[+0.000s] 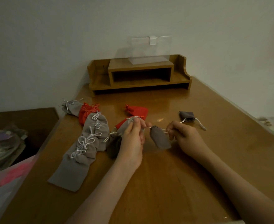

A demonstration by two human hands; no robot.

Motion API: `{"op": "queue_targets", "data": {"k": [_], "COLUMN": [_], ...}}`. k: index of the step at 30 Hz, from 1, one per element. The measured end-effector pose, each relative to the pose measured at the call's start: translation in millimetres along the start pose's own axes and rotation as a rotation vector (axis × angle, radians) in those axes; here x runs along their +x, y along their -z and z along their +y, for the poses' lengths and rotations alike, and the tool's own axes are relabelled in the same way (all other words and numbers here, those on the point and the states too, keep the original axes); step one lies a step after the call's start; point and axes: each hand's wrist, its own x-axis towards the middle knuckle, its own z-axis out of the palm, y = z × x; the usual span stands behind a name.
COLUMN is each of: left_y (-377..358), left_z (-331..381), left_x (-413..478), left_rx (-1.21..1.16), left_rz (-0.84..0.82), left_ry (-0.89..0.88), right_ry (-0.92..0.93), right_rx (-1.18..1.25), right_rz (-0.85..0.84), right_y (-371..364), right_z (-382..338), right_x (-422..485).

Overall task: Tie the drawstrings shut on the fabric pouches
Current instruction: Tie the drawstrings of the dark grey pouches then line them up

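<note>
A small dark grey pouch [160, 138] is held between the two hands, over the middle of the wooden table [173, 183]. Its long axis is slanted: the gathered mouth points away and to the left, and the closed bottom comes toward the person and to the right. The left hand [133, 138] has its fingers curled and pinches one end of the white drawstring [149, 126] beside the mouth. The right hand [184, 136] pinches the other end, a thin loop, between thumb and forefinger. The cord looks stretched between them.

The picture is dim and soft, so I cannot tell if a knot sits at the mouth, or if the bottom touches the wood. The left hand covers part of a brown-grey pouch [114, 145] and of a half-hidden red pouch [122, 122].

A row of light grey pouches [84, 143] (their white cords in bows) overlaps along the left side, close to the table's left edge. A red pouch [137, 110] lies beyond the hands, and a loose-corded dark pouch [187, 116] lies apart on the right. A wooden desk shelf [139, 75] closes the far end. Bare wood lies open on the near side of the hands and to the right, up to the right edge.
</note>
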Motion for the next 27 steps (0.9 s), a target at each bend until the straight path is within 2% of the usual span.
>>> {"op": "queue_targets", "data": {"k": [4, 7, 11, 15, 21, 25, 27], "left_y": [1.2, 2.9, 1.4, -0.8, -4.3, -5.8, -5.4], "left_z": [-2.5, -4.9, -8.2, -9.2, -11.0, -11.4, -11.9], "left_x": [0.6, 0.5, 0.7, 1.2, 2.1, 0.5, -1.0], "left_rx": [-0.024, 0.106, 0.21, 0.236, 0.295, 0.303, 0.426], "left_rz": [-0.06, -0.074, -0.094, -0.128, -0.228, -0.227, -0.195], "left_ry": [0.063, 0.155, 0.154, 0.207, 0.261, 0.167, 0.047], "right_ry": [-0.06, -0.077, 0.027, 0.181, 0.27, 0.189, 0.142], "right_rx": [0.038, 0.097, 0.197, 0.156, 0.074, 0.109, 0.146], "right_rz": [0.008, 0.007, 0.047, 0.085, -0.001, -0.034, -0.057], "right_y": [0.4, 1.6, 3.4, 3.5, -3.4, -4.3, -2.9], "right_z": [-1.1, -3.5, -10.8, -15.8, -12.0, -10.7, -13.5], "right_x": [0.6, -0.3, -0.8, -1.2, -1.8, -2.4, -4.2]}}
